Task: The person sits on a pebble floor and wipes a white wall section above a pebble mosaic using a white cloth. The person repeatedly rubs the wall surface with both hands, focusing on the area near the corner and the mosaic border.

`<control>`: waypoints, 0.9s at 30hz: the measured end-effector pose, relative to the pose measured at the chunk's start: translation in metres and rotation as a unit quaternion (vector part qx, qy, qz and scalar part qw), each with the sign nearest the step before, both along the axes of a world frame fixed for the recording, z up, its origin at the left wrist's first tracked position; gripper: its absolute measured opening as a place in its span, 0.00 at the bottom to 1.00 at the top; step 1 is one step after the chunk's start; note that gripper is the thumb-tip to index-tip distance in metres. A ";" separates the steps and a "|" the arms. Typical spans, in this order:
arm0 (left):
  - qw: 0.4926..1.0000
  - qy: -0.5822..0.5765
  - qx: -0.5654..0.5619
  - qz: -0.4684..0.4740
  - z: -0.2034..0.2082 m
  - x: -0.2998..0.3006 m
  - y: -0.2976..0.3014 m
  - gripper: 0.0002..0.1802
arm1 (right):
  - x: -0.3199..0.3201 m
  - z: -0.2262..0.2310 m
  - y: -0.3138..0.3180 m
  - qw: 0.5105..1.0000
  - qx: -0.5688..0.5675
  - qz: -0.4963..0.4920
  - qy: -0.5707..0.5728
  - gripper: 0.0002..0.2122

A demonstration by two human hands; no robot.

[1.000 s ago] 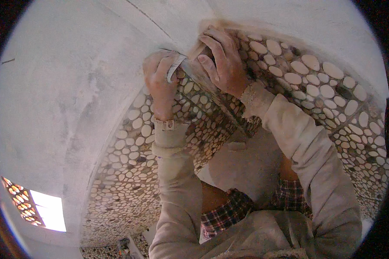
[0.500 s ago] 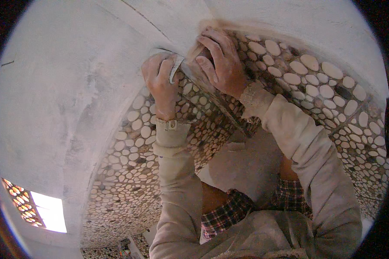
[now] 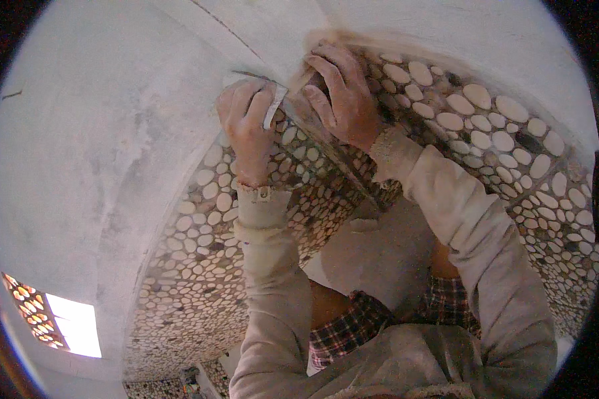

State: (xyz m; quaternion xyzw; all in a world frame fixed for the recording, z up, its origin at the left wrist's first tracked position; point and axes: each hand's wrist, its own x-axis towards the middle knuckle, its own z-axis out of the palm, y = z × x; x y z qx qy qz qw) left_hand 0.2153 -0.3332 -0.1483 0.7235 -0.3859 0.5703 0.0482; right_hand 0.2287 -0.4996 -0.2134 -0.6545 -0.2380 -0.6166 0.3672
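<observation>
My left hand (image 3: pixel 247 123) is closed on a thin, pale, flexible sheet (image 3: pixel 275 105) whose edge sticks out beside my fingers. It presses near the wall corner, where the white plaster meets the pebble facing. To its right, my right hand (image 3: pixel 345 100) has its fingers curled against the top of the pebbled wall, beside a brown smear (image 3: pixel 326 34). The space under its fingers is dark, and I cannot make out what they hold. Pale dust coats both hands.
White plaster (image 3: pixel 113 120) covers the wall left and above. Pebble facing (image 3: pixel 199 266) runs down the left, with another pebbled wall (image 3: pixel 506 139) on the right. A narrow ledge (image 3: pixel 336 159) marks the corner. A bright opening (image 3: pixel 76 326) sits at the lower left.
My left hand has shifted slightly, and the edge of the pale sheet shows at a different angle. My right hand stays nearly where it was.
</observation>
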 end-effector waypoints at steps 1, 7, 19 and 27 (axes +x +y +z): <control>1.000 0.002 0.001 -0.004 0.001 -0.003 -0.001 0.17 | 0.000 0.000 -0.001 1.000 -0.002 0.004 0.003 0.19; 0.998 0.055 0.004 0.028 0.004 -0.009 0.002 0.17 | -0.001 0.000 -0.003 1.000 -0.013 0.016 0.006 0.18; 1.000 -0.013 0.023 0.007 0.007 -0.006 -0.007 0.15 | 0.002 -0.002 -0.007 1.000 -0.026 0.003 0.007 0.18; 1.000 -0.003 0.003 0.011 0.004 -0.004 -0.004 0.14 | 0.000 0.000 -0.002 1.000 -0.020 -0.011 0.004 0.18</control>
